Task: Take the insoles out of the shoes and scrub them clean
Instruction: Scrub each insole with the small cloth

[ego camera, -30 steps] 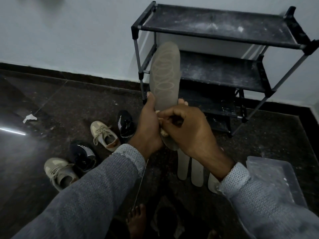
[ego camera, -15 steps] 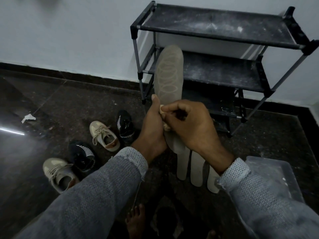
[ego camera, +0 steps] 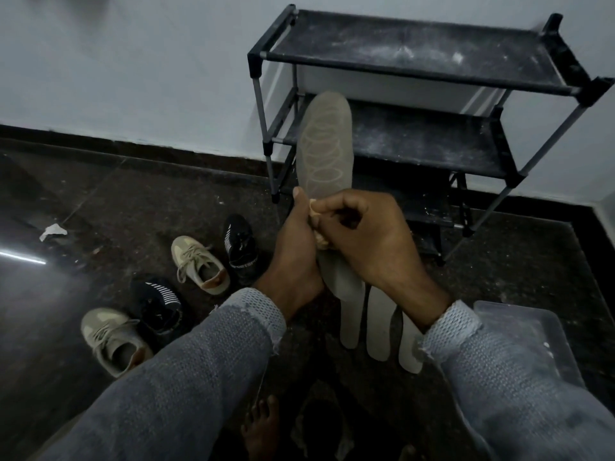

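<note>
The left hand [ego camera: 293,257] holds a long grey insole with pale ring marks [ego camera: 324,144] from behind, thumb up along its left edge, so the insole stands almost straight up in front of the black shelf rack with grey poles [ego camera: 416,61]. The right hand [ego camera: 369,241] has its fingers curled tight around a small pale cloth or sponge [ego camera: 321,242] and presses it on the middle of the insole; what it is exactly is hard to tell. Both arms wear grey knit sleeves [ego camera: 206,354]. Below the hands, three plain grey insoles [ego camera: 377,327] lie side by side on the dark speckled floor [ego camera: 149,201]. To the left are four shoes: a beige lace-up shoe [ego camera: 199,264] just beside a black shoe with white stripes [ego camera: 240,244], and nearer, another black striped shoe [ego camera: 156,301] beside another beige shoe [ego camera: 111,341]. A clear plastic tub [ego camera: 539,337] sits on the floor at the right, partly behind the right sleeve. A bare foot [ego camera: 261,430] shows at the bottom. A small white scrap [ego camera: 52,231] lies on the floor far left, near the white wall [ego camera: 133,68].
</note>
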Motion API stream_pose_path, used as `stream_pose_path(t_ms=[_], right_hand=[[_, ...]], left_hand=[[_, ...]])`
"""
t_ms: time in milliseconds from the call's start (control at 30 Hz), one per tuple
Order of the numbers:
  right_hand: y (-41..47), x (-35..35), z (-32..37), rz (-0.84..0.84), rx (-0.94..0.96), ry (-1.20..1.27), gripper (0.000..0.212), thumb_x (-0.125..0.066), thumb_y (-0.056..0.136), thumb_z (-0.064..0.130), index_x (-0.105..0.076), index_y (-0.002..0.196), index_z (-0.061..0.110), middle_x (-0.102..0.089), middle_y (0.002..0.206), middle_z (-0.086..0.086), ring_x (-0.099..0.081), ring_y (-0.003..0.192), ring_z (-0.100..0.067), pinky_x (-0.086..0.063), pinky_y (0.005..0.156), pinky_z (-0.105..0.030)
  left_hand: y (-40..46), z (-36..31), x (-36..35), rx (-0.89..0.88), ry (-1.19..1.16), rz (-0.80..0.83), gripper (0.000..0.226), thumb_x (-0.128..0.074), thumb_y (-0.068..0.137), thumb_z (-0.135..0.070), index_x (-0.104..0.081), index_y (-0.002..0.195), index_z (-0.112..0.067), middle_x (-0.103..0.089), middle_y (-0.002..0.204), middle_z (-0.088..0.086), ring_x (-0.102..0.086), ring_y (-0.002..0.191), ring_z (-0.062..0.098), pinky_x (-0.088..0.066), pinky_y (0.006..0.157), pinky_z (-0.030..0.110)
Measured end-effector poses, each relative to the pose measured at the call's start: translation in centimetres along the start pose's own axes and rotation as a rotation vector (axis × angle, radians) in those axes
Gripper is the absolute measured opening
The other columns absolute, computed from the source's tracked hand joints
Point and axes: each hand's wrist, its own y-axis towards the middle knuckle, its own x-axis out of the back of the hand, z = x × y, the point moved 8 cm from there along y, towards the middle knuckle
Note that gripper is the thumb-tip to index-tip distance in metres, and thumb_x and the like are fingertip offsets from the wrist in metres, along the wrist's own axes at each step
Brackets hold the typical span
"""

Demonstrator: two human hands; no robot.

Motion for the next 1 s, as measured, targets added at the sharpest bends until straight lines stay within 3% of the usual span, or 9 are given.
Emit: stream_pose_path(t_ms=[100,267,400,467,600,833,1000], right_hand=[[0.3,1.0,0.0,-0.04,0.024,-0.055,0.01,-0.069,0.086,0.005,-0.073,0.093,0.012,-0.069,0.08,0.008,-0.067,0.064,-0.002,-0.054,0.063,-0.014],[1.0,2.7,-0.5,-0.163,0.076,-0.27,0.011,-0.067,0.086,0.005,-0.073,0.094,0.012,-0.066,0.089,0.002,-0.062,0.07,0.001,-0.049,0.066,-0.006],[1.2,2.4,-0.7,-0.148,0.081,-0.265,0.011,-0.067,0.086,0.006,-0.072,0.094,0.012,-0.066,0.09,0.003,-0.063,0.072,-0.002,-0.052,0.07,-0.011],[1.3,2.4,-0.6,-0.123,0.081,-0.215,0.012,-0.068,0.086,0.005,-0.072,0.094,0.013,-0.066,0.089,0.005,-0.064,0.069,-0.003,-0.051,0.067,-0.009],[1.1,1.9,-0.2,-0.067,0.103,-0.136,0.014,-0.069,0.085,0.001,-0.073,0.094,0.011,-0.066,0.087,0.004,-0.066,0.069,-0.004,-0.052,0.065,-0.011],[0.6,0.9,0.3,-0.029,0.116,-0.122,0.013,-0.07,0.085,0.004,-0.074,0.095,0.011,-0.065,0.087,0.008,-0.065,0.066,-0.003,-0.054,0.066,-0.015],[-0.2,-0.5,1.0,0.0,0.182,-0.19,0.013,-0.071,0.083,0.005,-0.074,0.095,0.012,-0.063,0.087,0.012,-0.063,0.078,-0.001,-0.05,0.073,-0.012]], left_hand=[[-0.4,0.2,-0.6,0.035,-0.002,0.012,0.066,-0.024,0.098,-0.056,-0.064,0.103,-0.004,-0.07,0.096,0.014,-0.069,0.089,0.022,-0.057,0.079,0.033],[-0.4,1.3,-1.2,0.109,-0.059,0.022,0.065,-0.025,0.098,-0.058,-0.065,0.109,-0.009,-0.069,0.105,0.015,-0.07,0.088,0.025,-0.058,0.063,0.033],[-0.3,0.6,-1.0,0.091,-0.064,0.059,0.063,-0.021,0.1,-0.054,-0.061,0.117,-0.009,-0.071,0.102,0.013,-0.07,0.088,0.024,-0.058,0.065,0.033],[-0.2,-0.2,-1.0,0.06,-0.069,0.078,0.066,-0.019,0.099,-0.056,-0.059,0.122,-0.008,-0.071,0.103,0.014,-0.07,0.09,0.026,-0.058,0.071,0.035],[0.3,-1.6,-0.5,0.016,-0.088,0.064,0.082,-0.02,0.092,-0.069,-0.055,0.13,-0.005,-0.062,0.124,0.02,-0.06,0.114,0.034,-0.047,0.099,0.046],[0.6,-1.9,0.3,0.012,-0.1,0.048,0.076,-0.024,0.093,-0.068,-0.058,0.126,-0.009,-0.07,0.105,0.015,-0.069,0.092,0.028,-0.058,0.076,0.037],[0.9,-2.0,0.7,-0.01,-0.089,0.027,0.078,-0.025,0.088,-0.073,-0.062,0.117,-0.011,-0.071,0.103,0.014,-0.07,0.094,0.026,-0.057,0.08,0.036]])
